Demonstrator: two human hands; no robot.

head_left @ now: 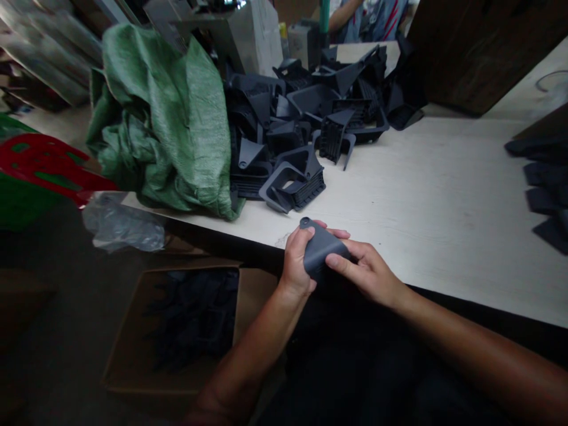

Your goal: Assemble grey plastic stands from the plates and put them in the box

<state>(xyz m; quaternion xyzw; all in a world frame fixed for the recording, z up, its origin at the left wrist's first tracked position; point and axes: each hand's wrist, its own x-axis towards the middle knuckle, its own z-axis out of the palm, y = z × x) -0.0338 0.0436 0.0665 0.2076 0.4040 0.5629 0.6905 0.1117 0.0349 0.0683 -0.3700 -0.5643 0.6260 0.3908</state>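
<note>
A dark grey plastic part [323, 249] with a small round hole at one corner is held between both hands, just in front of the table's near edge. My left hand [296, 260] wraps round its left side, the thumb lying on top near the hole. On the right side, my right hand [366, 269] grips the part, its thumb on the near face and its fingers behind. Beyond the hands, a heap of similar dark plastic parts [297, 183] lies on the white table [426, 195].
A green woven sack [177, 118] slumps beside the heap. Below the table stands a cardboard box [119, 349] with dark parts inside. More dark parts [550, 183] lie at the right edge. A red plastic object [48, 160] is at left, and a person [344, 15] sits beyond the table.
</note>
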